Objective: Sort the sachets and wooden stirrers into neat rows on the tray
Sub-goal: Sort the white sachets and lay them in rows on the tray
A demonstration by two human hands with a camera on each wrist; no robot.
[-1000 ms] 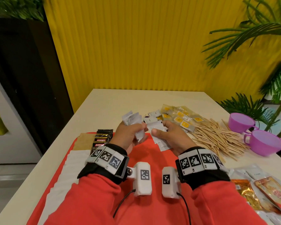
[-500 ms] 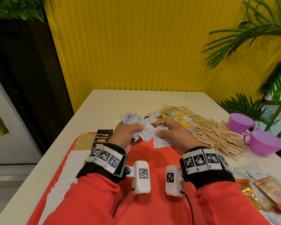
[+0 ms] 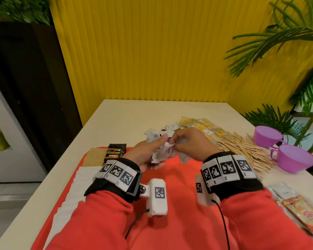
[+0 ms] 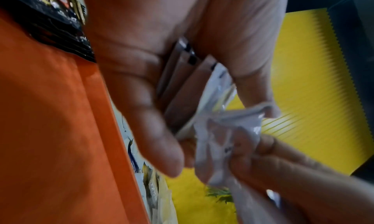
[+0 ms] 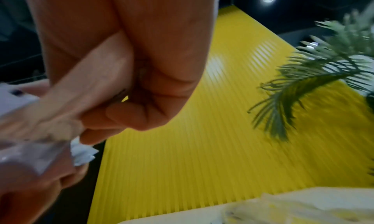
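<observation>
Both forearms in red sleeves reach toward twelve o'clock, wrists banded with black straps. The left hand (image 3: pixel 148 150) is raised, palm turned toward three o'clock, thumb and fingers (image 4: pixel 153 131) curled round a stack of white sachets (image 3: pixel 163 152). The right hand (image 3: pixel 192 145) sits at its three o'clock, knuckles up, fingers (image 5: pixel 121 114) curled in, fingertips pinching the same sachets; the two hands touch.

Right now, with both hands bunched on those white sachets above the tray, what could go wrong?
1. The left hand grips a loose stack of small white paper sachets while the right hand pinches some; a few could slip onto the red tray askew.
2. The right forearm sits close to the pile of thin wooden stirrers; a sweep might scatter them.
</observation>
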